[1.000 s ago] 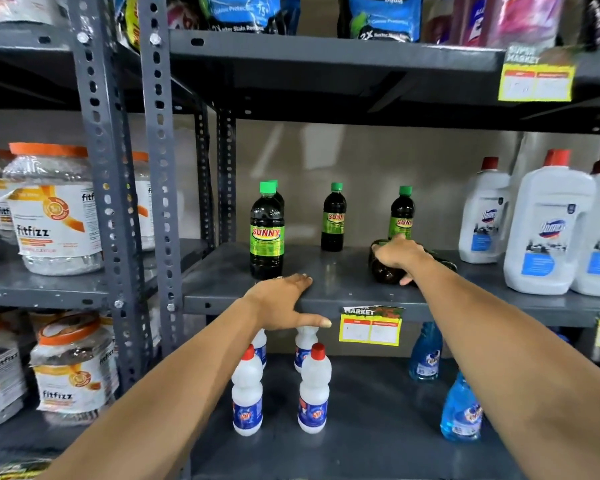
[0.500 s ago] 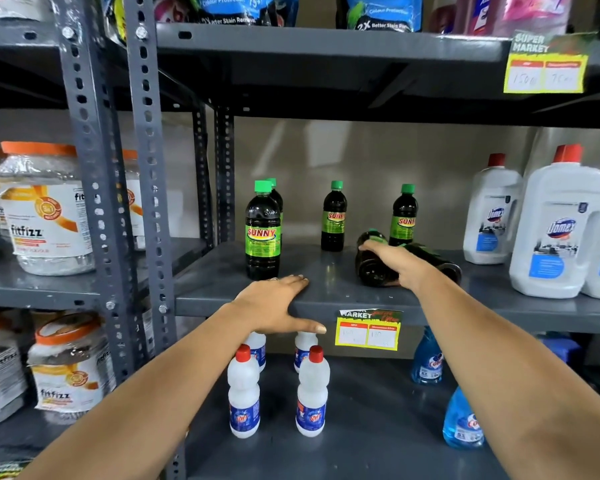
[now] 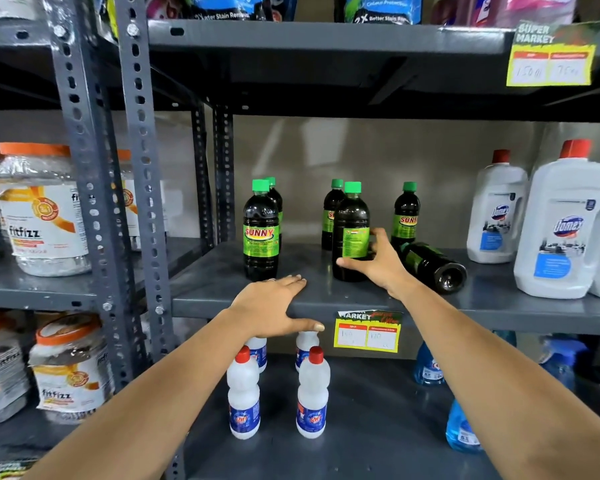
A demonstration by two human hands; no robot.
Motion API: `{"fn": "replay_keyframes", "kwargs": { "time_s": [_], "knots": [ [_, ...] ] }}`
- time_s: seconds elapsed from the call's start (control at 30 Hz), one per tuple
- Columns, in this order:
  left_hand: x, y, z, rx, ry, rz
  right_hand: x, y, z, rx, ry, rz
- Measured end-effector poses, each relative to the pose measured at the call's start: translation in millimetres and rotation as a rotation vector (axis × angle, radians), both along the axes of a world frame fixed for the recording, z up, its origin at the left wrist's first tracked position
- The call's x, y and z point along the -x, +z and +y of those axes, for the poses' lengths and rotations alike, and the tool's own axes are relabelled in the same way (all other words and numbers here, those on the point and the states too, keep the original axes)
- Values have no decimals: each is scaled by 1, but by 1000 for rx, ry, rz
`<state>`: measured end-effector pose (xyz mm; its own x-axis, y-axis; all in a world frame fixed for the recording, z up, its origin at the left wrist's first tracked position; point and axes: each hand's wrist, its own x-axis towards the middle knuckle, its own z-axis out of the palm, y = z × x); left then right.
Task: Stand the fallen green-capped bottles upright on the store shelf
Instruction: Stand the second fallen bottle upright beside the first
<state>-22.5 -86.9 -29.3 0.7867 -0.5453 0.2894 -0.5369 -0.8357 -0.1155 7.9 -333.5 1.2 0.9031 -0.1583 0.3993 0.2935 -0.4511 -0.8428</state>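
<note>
Dark bottles with green caps and green SUNNY labels stand on the grey middle shelf [image 3: 312, 289]. My right hand [image 3: 378, 263] is wrapped around one upright bottle [image 3: 350, 223] near the shelf's front, its base on the shelf. Just right of it another bottle [image 3: 433, 265] lies on its side, bottom facing me. An upright bottle [image 3: 261, 233] stands at front left, with more upright ones [image 3: 406, 213] behind. My left hand [image 3: 274, 306] rests flat on the shelf's front edge, holding nothing.
Large white Domex jugs [image 3: 565, 226] stand at the shelf's right end. Small white red-capped bottles [image 3: 310, 396] and blue spray bottles [image 3: 461, 427] fill the shelf below. Grey perforated uprights [image 3: 139, 168] bound the left, with fitfizz jars [image 3: 39, 216] beyond. A yellow price tag [image 3: 366, 332] hangs from the edge.
My right hand has lifted one fallen bottle from lying to standing, slightly left of where it lay. The second fallen bottle is now uncovered. My left hand has stayed on the edge.
</note>
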Motion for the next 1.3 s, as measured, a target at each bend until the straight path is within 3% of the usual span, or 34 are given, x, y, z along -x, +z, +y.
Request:
{"fn": "replay_keyframes", "kwargs": {
  "time_s": [0.23,0.8,1.3],
  "knots": [
    [1,-1,0,8,12,-8,-7,3,-2,-156,115,72],
    [4,-3,0,-21,16,-106,-7,3,-4,-218,176,116],
    [5,-4,-2,0,53,-149,0,4,5,-84,148,57]
  ]
}}
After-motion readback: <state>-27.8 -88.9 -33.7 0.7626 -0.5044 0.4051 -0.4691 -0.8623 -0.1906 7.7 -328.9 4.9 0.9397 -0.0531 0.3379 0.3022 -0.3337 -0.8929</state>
